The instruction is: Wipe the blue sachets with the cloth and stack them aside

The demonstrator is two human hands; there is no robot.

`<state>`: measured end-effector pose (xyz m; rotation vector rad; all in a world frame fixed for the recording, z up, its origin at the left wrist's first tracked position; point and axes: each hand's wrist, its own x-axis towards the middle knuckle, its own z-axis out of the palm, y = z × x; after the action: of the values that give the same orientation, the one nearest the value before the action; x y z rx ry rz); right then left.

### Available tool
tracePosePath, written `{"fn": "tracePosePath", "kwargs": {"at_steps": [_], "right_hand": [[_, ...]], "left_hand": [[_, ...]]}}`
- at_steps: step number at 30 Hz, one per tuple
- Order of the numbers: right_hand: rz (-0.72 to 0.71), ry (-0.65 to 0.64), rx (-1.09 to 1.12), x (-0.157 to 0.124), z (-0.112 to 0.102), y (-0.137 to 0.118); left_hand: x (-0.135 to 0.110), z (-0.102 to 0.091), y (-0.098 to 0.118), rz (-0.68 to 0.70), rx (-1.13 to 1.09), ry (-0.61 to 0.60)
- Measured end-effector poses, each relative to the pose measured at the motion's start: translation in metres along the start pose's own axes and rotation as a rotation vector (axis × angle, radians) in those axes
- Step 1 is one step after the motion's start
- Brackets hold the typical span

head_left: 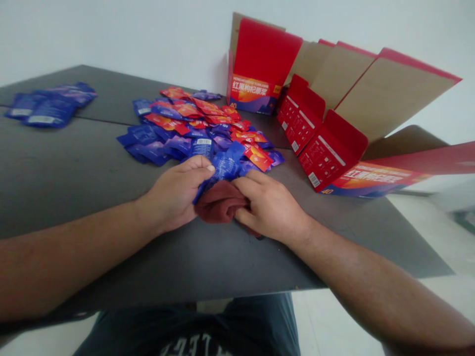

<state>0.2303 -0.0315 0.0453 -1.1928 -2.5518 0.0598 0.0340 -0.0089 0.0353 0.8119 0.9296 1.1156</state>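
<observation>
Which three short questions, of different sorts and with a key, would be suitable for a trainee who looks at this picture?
1. What does the right hand hold?
2. On which side of the large pile of packets do the red boxes stand in the picture: (a) left, (b) right, (c) nearer the viewer, below it?
3. Fill in the colour: the left hand holds a ____ packet.

Key:
1. A reddish-brown cloth.
2. (b) right.
3. Blue.
</observation>
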Motion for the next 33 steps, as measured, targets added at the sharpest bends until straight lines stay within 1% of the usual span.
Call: {"fn": "tracePosePath", "kwargs": {"at_steps": [2,3,6,7,11,15,16,20,24,25,29,33], "right_hand": [[0.038,0.024,-0.008,-0.0001,0.0002,0.0006],[0.027,0.02,-0.008,0.0,0.0004,0.0006],[-0.068,-0.027,0.008,0.0002,0.0011,-0.0003],[-0.077,-0.032,0.011,0.0002,0.0012,-0.0002],[0.002,0.012,0.006,-0.0007,0.0006,0.0023],[-0.083,-0.025,0.043,-0.0012,-0.0006,0.0053],[-0.079,-0.024,0.043,-0.001,-0.0009,0.0062],[0.024,0.035,0.018,-0.0004,-0.0014,0.0093],[-0.061,-0.026,0.044,-0.0006,-0.0011,0.0083],[-0.057,-0.021,0.044,-0.0006,-0.001,0.0078],[0.051,0.079,0.011,0.0004,0.0003,0.0047],[-0.001,0.023,0.015,0.0017,0.0016,-0.0006]], "left_hand": [[0.0001,0.0007,0.0013,-0.023,-0.025,0.01],[0.0002,0.0008,0.0018,-0.025,-0.023,0.016],[0.0006,0.0003,0.0029,-0.012,0.001,0.021],[0.0007,-0.0001,0.0032,-0.015,-0.002,0.018],[0.0009,-0.0012,0.0038,-0.041,-0.061,0.002],[0.0019,-0.0027,0.0028,-0.031,-0.055,0.003],[0.0024,-0.0032,0.0023,-0.026,-0.055,0.002],[0.0039,-0.0036,0.0006,-0.016,-0.058,0.002],[0.0021,-0.0006,0.0013,-0.018,-0.03,0.01],[0.0015,0.0,0.0017,-0.015,-0.031,0.015],[0.0001,0.0007,0.0017,0.008,-0.049,0.0],[-0.001,0.0024,0.0,-0.013,0.032,0.005]]}}
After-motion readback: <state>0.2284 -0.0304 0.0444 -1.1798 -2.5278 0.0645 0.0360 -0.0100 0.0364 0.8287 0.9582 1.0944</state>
